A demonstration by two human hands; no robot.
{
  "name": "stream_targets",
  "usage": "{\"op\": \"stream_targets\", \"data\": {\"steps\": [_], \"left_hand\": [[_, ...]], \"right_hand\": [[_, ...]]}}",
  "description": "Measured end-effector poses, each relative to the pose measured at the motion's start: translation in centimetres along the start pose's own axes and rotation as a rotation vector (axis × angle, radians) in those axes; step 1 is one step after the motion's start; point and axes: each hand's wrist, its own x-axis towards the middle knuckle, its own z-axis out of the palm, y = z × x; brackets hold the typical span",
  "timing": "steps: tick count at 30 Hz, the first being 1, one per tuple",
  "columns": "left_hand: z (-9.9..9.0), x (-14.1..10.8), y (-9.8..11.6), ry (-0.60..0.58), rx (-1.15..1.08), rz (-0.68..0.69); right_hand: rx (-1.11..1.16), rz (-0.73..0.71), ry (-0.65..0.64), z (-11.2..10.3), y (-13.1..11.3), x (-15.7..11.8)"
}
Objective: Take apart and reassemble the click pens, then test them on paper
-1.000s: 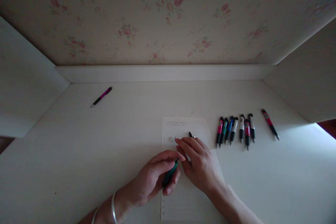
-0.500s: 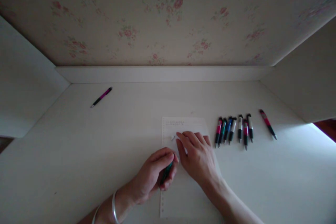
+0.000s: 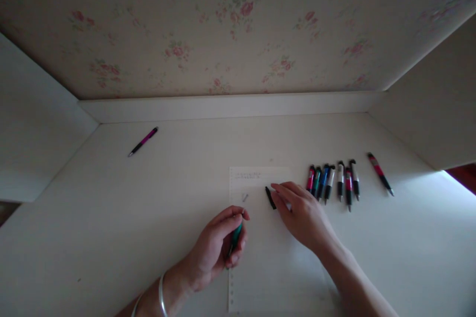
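Observation:
In my left hand (image 3: 223, 237) is a green pen barrel (image 3: 236, 235), with the fingers curled round it and the thumb on top. My right hand (image 3: 303, 213) hovers over the sheet of paper (image 3: 275, 277), fingers stretched and slightly apart. Right beside its thumb and index fingertips lies a short black pen part (image 3: 270, 198); whether they touch it I cannot tell. A small silvery piece (image 3: 245, 197) rests on the paper between the two hands. Faint writing runs along the top of the sheet.
Several pens (image 3: 329, 185) lie in a row right of the paper. A pink and black pen (image 3: 380, 173) is farther right, and a purple and black pen (image 3: 143, 141) at the back left. White side panels and a flowered wall (image 3: 223, 34) enclose the desk.
My right hand has moved right, away from my left hand, and the black pen part now shows on the paper by its fingertips. My left hand keeps its hold on the green barrel.

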Motion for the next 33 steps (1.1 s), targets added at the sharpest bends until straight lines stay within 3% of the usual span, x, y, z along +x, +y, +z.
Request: {"op": "stream_targets", "data": {"steps": [6, 9, 13, 18, 33], "left_hand": [[-0.1, 0.2, 0.3, 0.01, -0.08, -0.036], [-0.3, 0.5, 0.2, 0.045, -0.153, -0.031], [-0.4, 0.7, 0.3, 0.044, -0.187, -0.046], [-0.3, 0.6, 0.3, 0.026, -0.176, -0.054], [-0.3, 0.4, 0.3, 0.025, -0.134, -0.061]], "right_hand": [[-0.063, -0.151, 0.198, 0.9, -2.4, -0.3], [-0.128, -0.222, 0.124, 1.2, -4.4, -0.2], [-0.221, -0.174, 0.014, 1.9, -6.0, 0.3], [-0.212, -0.156, -0.026, 2.7, -5.7, 0.7], [-0.112, -0.143, 0.056, 2.1, -4.3, 0.3]]}}
